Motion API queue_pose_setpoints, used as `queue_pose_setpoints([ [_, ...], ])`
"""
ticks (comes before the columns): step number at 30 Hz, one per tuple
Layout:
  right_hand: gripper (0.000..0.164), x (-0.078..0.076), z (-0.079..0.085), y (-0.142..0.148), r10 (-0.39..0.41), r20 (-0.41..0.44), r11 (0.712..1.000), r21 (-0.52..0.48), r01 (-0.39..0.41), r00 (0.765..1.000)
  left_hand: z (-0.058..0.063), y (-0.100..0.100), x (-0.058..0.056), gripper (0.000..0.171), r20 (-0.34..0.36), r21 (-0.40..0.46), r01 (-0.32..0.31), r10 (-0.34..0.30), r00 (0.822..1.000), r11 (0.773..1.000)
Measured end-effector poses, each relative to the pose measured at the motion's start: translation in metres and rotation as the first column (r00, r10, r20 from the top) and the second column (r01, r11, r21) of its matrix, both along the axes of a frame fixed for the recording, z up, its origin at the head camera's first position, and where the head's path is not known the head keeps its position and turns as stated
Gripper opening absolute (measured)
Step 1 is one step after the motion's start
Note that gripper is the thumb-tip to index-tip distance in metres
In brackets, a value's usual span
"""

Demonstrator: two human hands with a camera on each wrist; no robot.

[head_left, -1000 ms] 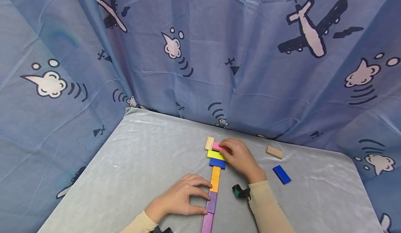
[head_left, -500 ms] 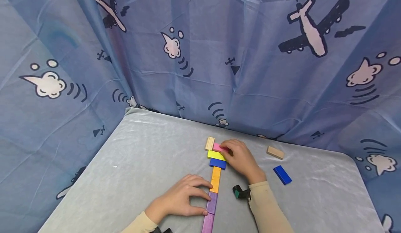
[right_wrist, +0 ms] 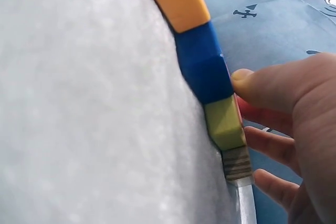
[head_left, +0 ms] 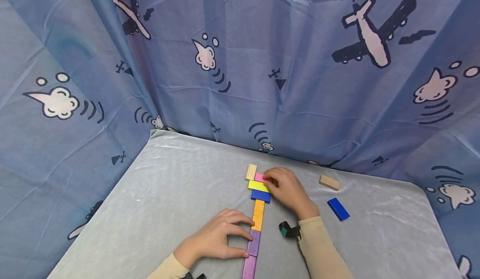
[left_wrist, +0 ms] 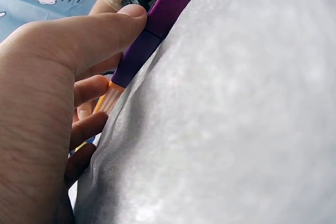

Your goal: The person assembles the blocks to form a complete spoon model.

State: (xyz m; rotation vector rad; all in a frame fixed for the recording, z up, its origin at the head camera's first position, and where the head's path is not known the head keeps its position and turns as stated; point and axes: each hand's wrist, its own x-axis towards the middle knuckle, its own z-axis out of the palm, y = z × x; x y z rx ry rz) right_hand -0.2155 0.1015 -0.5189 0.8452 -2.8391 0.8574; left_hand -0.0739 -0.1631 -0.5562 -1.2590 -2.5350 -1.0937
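A row of wooden blocks runs away from me: two purple blocks (head_left: 253, 242), an orange block (head_left: 258, 215), a blue block (head_left: 260, 195), a yellow block (head_left: 258, 185) and a pink block (head_left: 259, 178). A natural wood block (head_left: 251, 172) stands at the pink block's left end. My right hand (head_left: 286, 186) pinches the pink block's right end. In the right wrist view its thumb (right_wrist: 244, 81) is near the blue and yellow blocks. My left hand (head_left: 219, 235) rests along the row's left side, fingertips and thumb (left_wrist: 134, 14) touching the purple and orange blocks.
To the right lie a loose natural wood block (head_left: 329, 182) and a loose blue block (head_left: 338, 209) on the grey cloth-covered table (head_left: 180, 179). A blue curtain (head_left: 232, 62) with printed planes hangs behind and at the sides.
The pink block has shifted slightly toward me, against the yellow block, with my right fingers on it. My left hand has stayed in place.
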Motion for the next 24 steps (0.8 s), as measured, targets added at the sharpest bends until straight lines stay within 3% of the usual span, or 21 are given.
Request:
queue_pose_setpoints([
  [8, 0.018, 0.0, 0.004, 0.006, 0.008, 0.006, 1.0, 0.004, -0.008, 1.0, 0.001, 0.0, 0.0, 0.033, 0.02, -0.007, 0.004, -0.004, 1.0, 1.0],
  [24, 0.023, 0.019, 0.015, 0.058, 0.014, -0.161, 1.0, -0.023, -0.018, 0.987, 0.003, 0.0, 0.0, 0.033, -0.06, -0.003, 0.004, -0.004, 0.998, 1.0],
])
